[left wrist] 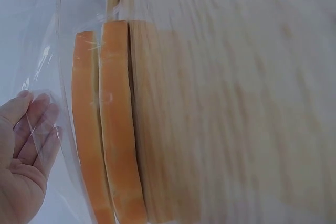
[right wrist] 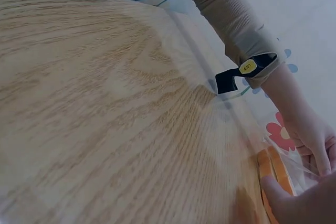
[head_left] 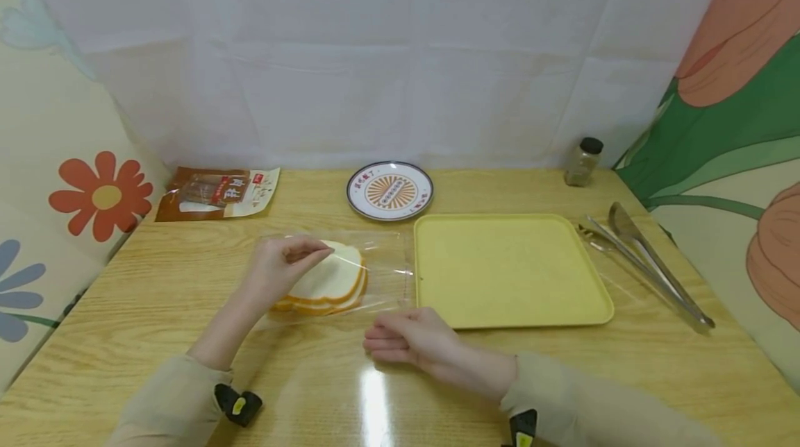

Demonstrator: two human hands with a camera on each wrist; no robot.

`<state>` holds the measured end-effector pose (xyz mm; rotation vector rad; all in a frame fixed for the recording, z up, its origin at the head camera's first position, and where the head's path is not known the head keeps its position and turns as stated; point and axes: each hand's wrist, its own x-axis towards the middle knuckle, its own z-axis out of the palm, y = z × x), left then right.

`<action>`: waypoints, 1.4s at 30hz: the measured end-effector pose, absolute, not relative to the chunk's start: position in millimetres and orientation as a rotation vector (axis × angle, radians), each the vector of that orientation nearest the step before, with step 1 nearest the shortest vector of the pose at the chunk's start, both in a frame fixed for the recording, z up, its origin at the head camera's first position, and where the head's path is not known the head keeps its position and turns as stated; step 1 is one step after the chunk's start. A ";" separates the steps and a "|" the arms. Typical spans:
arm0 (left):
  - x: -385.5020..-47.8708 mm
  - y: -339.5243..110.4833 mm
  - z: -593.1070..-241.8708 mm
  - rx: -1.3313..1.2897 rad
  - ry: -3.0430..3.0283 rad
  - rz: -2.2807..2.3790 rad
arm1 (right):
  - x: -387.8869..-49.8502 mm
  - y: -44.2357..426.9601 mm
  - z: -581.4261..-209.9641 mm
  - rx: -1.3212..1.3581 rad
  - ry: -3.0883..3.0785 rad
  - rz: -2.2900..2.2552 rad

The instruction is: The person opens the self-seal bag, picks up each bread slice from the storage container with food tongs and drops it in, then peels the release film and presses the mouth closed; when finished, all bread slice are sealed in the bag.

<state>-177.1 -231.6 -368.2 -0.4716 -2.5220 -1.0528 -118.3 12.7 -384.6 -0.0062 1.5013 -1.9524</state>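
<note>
Two slices of bread (head_left: pixel 331 279), white with orange-brown crust, lie stacked inside a clear plastic bag (head_left: pixel 387 259) on the table. Thumb and fingertips of my left hand (head_left: pixel 279 268) pinch the upper film of the bag above the bread. The left wrist view shows the film lifted in that hand (left wrist: pixel 26 150), beside the two crust edges (left wrist: pixel 118 119). My right hand (head_left: pixel 421 343) is just in front of the bag's right end, fingers loosely bent, with nothing visible in it. Whether it touches the bag cannot be told.
A yellow tray (head_left: pixel 512 273) lies right of the bag, with metal tongs (head_left: pixel 650 259) and a fork (head_left: pixel 596 239) beyond it. Behind are a round patterned plate (head_left: pixel 390 190), a brown-and-white packet (head_left: pixel 219 192) and a black-capped jar (head_left: pixel 583 164).
</note>
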 end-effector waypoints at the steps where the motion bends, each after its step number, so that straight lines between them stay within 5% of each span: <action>1: -177.0 -231.7 -368.1 -0.471 -2.521 -1.061 | -119.7 9.9 -384.7 0.005 1.496 -1.966; 26: -178.9 -235.3 -359.9 -0.522 -2.647 -1.082 | -136.4 -20.9 -393.3 0.121 1.538 -2.007; 42: -238.0 -208.4 -311.5 -0.839 -3.081 -0.524 | -131.8 -22.1 -396.7 0.149 1.468 -2.098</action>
